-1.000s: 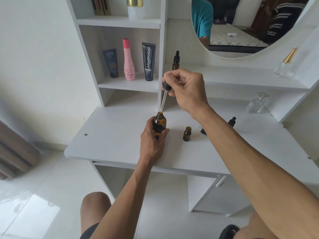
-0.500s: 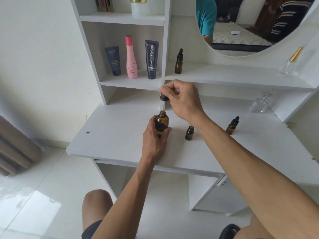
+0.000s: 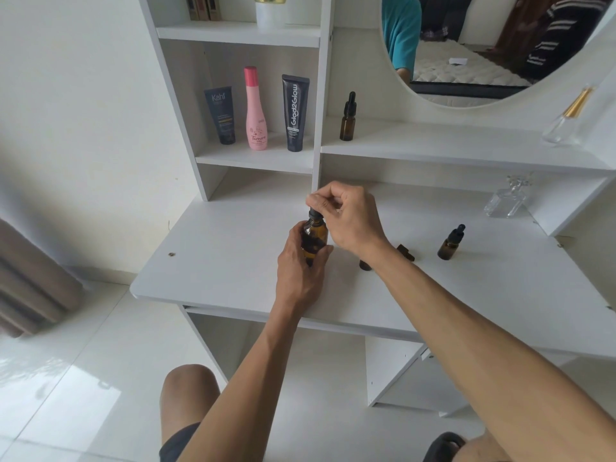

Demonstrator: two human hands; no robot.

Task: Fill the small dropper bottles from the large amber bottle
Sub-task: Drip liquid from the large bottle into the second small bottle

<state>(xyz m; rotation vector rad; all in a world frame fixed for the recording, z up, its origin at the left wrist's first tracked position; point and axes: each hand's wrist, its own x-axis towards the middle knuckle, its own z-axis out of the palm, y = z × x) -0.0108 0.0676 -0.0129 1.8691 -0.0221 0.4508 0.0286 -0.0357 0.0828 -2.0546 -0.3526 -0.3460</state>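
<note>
- The left hand [image 3: 301, 261] wraps its fingers [image 3: 297, 232] and thumb around the body of the large amber bottle [image 3: 315, 235], which stands upright on the white tabletop [image 3: 226, 261]; only the bottle's upper part shows above the curled fingers.
- The right hand [image 3: 350, 218] sits directly above that bottle, its thumb and fingers pinched narrow around the black dropper cap [image 3: 315, 213], which meets the bottle's neck just below the fingertips.
- Whether the glass pipette is fully down inside the bottle cannot be told; it is hidden.
- An open small amber bottle [image 3: 365, 264] stands just right of the left hand's thumb, mostly hidden under the right wrist.
- A small dark piece [image 3: 406, 252] lies on the tabletop just beyond the right forearm; what it is cannot be told.
- A capped small dropper bottle [image 3: 450, 243] stands well to the right of both hands.
- Another capped dropper bottle [image 3: 347, 117] stands on the shelf [image 3: 450, 146] above and behind the right hand's fingers.
</note>
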